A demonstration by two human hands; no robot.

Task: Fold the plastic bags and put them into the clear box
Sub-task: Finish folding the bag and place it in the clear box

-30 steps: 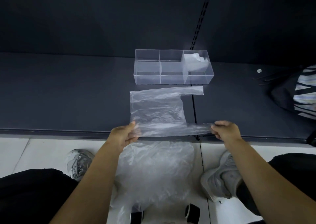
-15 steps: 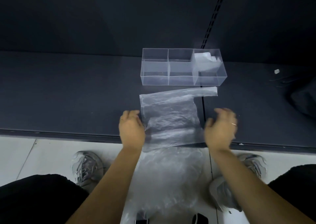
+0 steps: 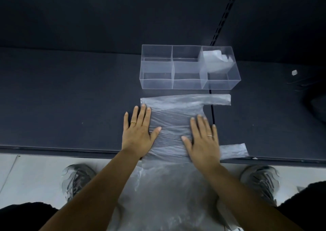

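A clear plastic bag lies flat on the dark shelf, its two handles pointing right. My left hand presses flat on the bag's left edge with straight fingers. Flat on the bag's right side lies my right hand, fingers spread. Just behind the bag stands the clear box with three compartments in a row. A folded bag sits in its right compartment; the other two hold nothing.
More loose plastic bags hang below the shelf's front edge, between my shoes on the white floor. A dark object lies at the far right of the shelf, and a small white scrap beside it.
Both hands let go of the near handle strip, moved forward and now lie flat on the bag's body. The near handle lies to the right again.
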